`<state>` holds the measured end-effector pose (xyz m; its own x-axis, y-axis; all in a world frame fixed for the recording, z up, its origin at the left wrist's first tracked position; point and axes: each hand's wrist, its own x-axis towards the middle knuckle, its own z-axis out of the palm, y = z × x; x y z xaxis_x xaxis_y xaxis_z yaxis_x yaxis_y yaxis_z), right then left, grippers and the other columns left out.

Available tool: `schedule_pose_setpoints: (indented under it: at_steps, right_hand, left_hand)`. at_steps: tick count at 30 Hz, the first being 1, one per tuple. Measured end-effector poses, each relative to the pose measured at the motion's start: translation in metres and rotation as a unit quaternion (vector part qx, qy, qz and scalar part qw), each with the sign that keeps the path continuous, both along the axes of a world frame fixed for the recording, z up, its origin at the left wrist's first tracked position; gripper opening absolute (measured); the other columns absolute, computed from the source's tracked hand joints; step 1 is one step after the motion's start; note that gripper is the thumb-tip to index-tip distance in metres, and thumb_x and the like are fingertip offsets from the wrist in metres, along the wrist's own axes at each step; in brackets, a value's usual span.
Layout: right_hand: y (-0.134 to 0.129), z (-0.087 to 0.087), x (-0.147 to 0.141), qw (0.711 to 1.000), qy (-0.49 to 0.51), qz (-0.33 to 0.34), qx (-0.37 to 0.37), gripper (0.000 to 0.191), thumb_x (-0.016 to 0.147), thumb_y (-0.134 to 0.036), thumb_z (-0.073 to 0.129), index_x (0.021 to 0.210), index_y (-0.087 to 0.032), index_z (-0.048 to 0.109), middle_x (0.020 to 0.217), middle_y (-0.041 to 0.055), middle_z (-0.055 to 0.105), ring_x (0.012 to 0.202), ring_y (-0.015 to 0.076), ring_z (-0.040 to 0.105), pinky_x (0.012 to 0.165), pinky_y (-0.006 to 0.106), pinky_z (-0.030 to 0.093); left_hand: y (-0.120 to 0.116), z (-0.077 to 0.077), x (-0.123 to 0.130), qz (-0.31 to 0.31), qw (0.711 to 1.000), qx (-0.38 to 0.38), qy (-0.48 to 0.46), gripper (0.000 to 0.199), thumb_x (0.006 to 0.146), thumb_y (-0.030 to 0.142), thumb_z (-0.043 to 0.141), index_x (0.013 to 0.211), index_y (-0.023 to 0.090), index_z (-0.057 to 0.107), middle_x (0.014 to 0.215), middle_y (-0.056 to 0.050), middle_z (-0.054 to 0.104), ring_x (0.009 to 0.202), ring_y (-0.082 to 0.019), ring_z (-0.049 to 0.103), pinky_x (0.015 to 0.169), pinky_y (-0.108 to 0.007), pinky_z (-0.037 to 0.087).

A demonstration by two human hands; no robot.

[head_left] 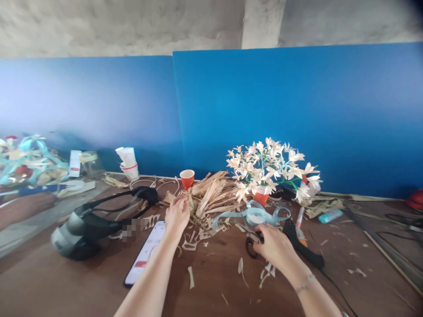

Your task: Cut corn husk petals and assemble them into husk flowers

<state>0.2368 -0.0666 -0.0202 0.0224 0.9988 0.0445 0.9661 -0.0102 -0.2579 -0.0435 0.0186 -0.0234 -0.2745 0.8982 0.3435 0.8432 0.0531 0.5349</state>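
My left hand (177, 215) is at the left end of a loose pile of dried corn husks (214, 193), its fingers curled closed on a husk; their tips are partly hidden. To the right, my right hand (273, 241) grips the black handles of a pair of scissors (250, 248) low over the table. Just beyond it lies a roll of light blue ribbon (256, 215) with loose loops. Behind the ribbon, a red paper cup (261, 198) holds a bunch of cream husk flowers (264, 169) on green stems.
A phone (145, 253) lies left of my forearm, beside a black headset (79, 229). An empty red cup (187, 178) stands behind the husks. A black glue gun (302, 246) with its cord lies at right. At far left is another person's hand (29, 207).
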Motion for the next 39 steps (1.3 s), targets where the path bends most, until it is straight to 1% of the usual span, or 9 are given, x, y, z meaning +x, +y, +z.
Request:
schedule_pose_setpoints:
  at_steps: [5,10,13,18,24,27,32,35,39]
  right_hand:
    - [0.001,-0.003,-0.003,1.000,-0.001,-0.017,0.008,0.033,0.068,-0.035,0.056,0.095,-0.017,0.061,0.095,0.0096,0.063,0.092,0.0266,0.058,0.078,0.033,0.041]
    - [0.001,-0.004,-0.001,1.000,-0.021,-0.016,0.016,0.030,0.067,-0.016,0.051,0.095,-0.017,0.060,0.093,0.0087,0.065,0.090,0.0241,0.061,0.075,0.031,0.041]
    - [0.001,-0.001,0.001,0.999,-0.031,-0.016,0.014,0.032,0.067,-0.013,0.050,0.097,-0.017,0.060,0.090,0.0087,0.067,0.087,0.0234,0.062,0.073,0.030,0.041]
    - [0.001,0.004,0.003,1.000,-0.012,-0.018,0.018,0.038,0.066,-0.013,0.051,0.103,-0.017,0.059,0.088,0.0073,0.066,0.084,0.0224,0.062,0.072,0.028,0.041]
    - [-0.003,0.016,0.012,0.997,0.074,-0.029,-0.004,0.038,0.064,-0.014,0.054,0.101,-0.018,0.062,0.083,0.0046,0.066,0.084,0.0203,0.060,0.074,0.026,0.041]
    - [-0.006,0.020,0.020,0.997,0.068,-0.020,-0.008,0.035,0.060,-0.013,0.055,0.092,-0.020,0.066,0.078,0.0036,0.066,0.079,0.0209,0.061,0.068,0.026,0.041]
    - [-0.008,0.021,0.032,0.994,0.101,0.018,-0.034,0.025,0.055,-0.010,0.056,0.070,-0.025,0.069,0.057,-0.0017,0.061,0.056,0.0165,0.057,0.053,0.024,0.038]
    - [-0.008,0.019,0.036,0.972,0.219,0.043,-0.079,0.015,0.058,-0.016,0.058,0.066,-0.022,0.068,0.051,-0.0017,0.059,0.047,0.0150,0.055,0.046,0.023,0.038]
    - [-0.006,0.017,0.037,0.908,0.382,0.072,-0.155,0.012,0.064,-0.025,0.060,0.072,-0.020,0.067,0.051,-0.0015,0.059,0.042,0.0136,0.055,0.046,0.024,0.043]
  left_hand:
    - [0.003,-0.008,0.001,-0.029,0.999,0.008,0.013,0.030,0.084,0.023,0.038,0.102,0.024,0.062,0.122,-0.005,0.057,0.107,-0.021,0.055,0.091,-0.033,0.040]
    - [0.013,-0.022,-0.005,-0.049,0.995,0.084,-0.005,0.027,0.080,0.021,0.041,0.094,0.018,0.064,0.100,-0.012,0.068,0.095,-0.026,0.061,0.082,-0.036,0.046]
    - [0.016,-0.025,-0.005,-0.040,0.992,0.114,-0.017,0.027,0.078,0.019,0.040,0.092,0.016,0.063,0.095,-0.014,0.068,0.094,-0.027,0.060,0.083,-0.038,0.045]
    - [0.004,-0.007,0.001,-0.026,0.970,0.238,-0.051,0.028,0.080,0.018,0.038,0.093,0.017,0.062,0.095,-0.012,0.066,0.094,-0.025,0.059,0.087,-0.038,0.044]
    - [-0.016,0.014,0.009,-0.040,0.928,0.358,-0.090,0.043,0.068,0.003,0.041,0.104,0.018,0.060,0.106,-0.008,0.059,0.102,-0.021,0.054,0.091,-0.033,0.042]
    - [-0.019,0.017,0.012,-0.058,0.910,0.397,-0.100,0.033,0.073,0.008,0.048,0.100,0.019,0.063,0.101,-0.007,0.060,0.097,-0.019,0.056,0.088,-0.033,0.044]
    - [-0.022,0.018,0.020,-0.115,0.884,0.442,-0.099,0.021,0.078,0.016,0.054,0.094,0.021,0.067,0.098,-0.006,0.064,0.093,-0.019,0.060,0.086,-0.034,0.048]
    - [-0.025,0.014,0.027,-0.164,0.868,0.457,-0.102,0.019,0.079,0.016,0.055,0.092,0.020,0.068,0.101,-0.007,0.066,0.095,-0.020,0.061,0.086,-0.036,0.049]
    - [-0.029,0.006,0.037,-0.201,0.877,0.421,-0.121,0.018,0.079,0.018,0.056,0.094,0.019,0.066,0.098,-0.008,0.068,0.092,-0.020,0.064,0.084,-0.034,0.050]
